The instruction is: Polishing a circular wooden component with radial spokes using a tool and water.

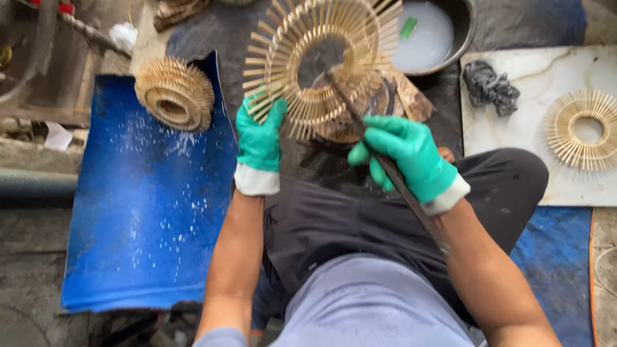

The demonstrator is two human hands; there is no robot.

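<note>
A ring of radiating bamboo sticks (308, 58) stands tilted in front of me. My left hand (259, 138), in a green glove, grips its lower left edge. My right hand (405, 157), also in a green glove, is closed around a long dark brush handle (392, 173). The brush tip reaches into the ring's dark centre. A wooden block (398, 96) sits under the ring, partly hidden behind it.
A stack of finished stick rings (175, 93) lies on a blue sheet (148, 205) at left. One flat ring (581, 128) and a dark rag (490, 87) rest on a white slab (533, 160) at right. A bowl of milky liquid (430, 32) stands behind.
</note>
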